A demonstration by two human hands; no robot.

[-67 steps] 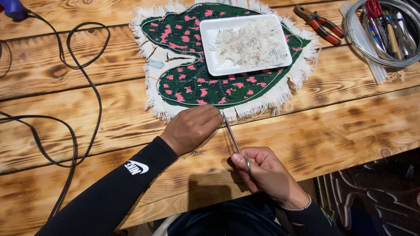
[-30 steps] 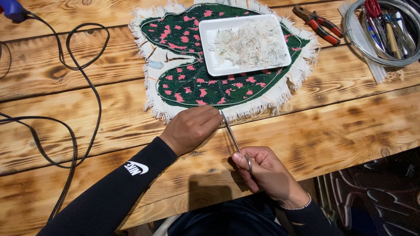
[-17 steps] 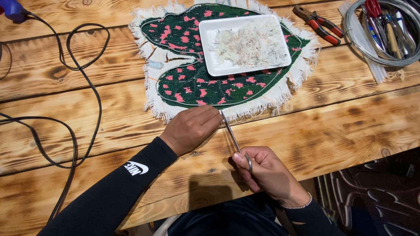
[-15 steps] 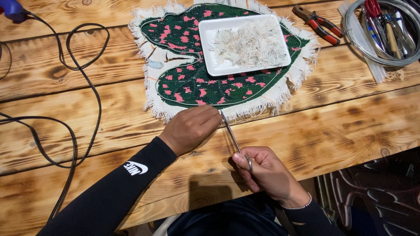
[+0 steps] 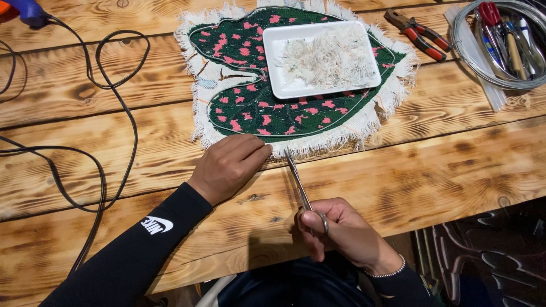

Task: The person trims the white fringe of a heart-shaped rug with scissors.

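Wooden planks with dark scorched grain form the desk (image 5: pixel 443 170). Near its far edge lies a leaf-shaped green woven mat (image 5: pixel 267 108) with pink flecks and a white fringe. On the mat rests a white rectangular tray (image 5: pixel 273 62) heaped with pale thread clippings (image 5: pixel 327 57). Black cable (image 5: pixel 114 113) loops across the desk's left side. At far right sits a coil of wire (image 5: pixel 483 62), red-handled pliers (image 5: pixel 418 37) beside it. The left hand (image 5: pixel 230 165), fingers together, presses flat on the mat's near fringe. The right hand (image 5: pixel 341 230) is closed around small scissors (image 5: pixel 301 187), whose tips touch the fringe just beside the left fingers.
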